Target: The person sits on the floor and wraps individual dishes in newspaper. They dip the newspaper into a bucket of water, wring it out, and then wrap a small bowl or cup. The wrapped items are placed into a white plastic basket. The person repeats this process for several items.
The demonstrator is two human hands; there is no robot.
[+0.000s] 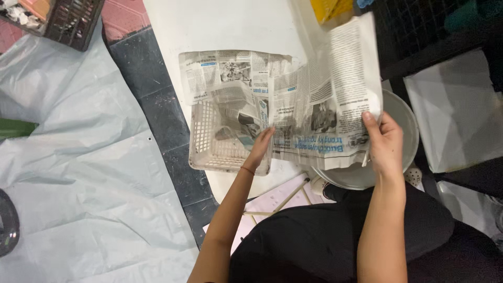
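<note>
A folded newspaper sheet (pixel 327 99) is held up over a white table (pixel 225 23). My right hand (pixel 385 144) grips its right edge, thumb on top. My left hand (pixel 259 149) holds its lower left edge, fingers partly behind the paper, right beside a white plastic lattice basket (pixel 209 139). The basket stands on the table's near edge and has glass or clear items and more newspaper inside. Another newspaper sheet (pixel 230 68) lies flat under and behind the basket.
A round pale basin (pixel 406 120) sits under the held sheet at the right. A dark crate (pixel 73 21) stands at the top left. Pale plastic sheeting (pixel 78 157) covers the floor at the left. White paper (pixel 456 110) lies at the right.
</note>
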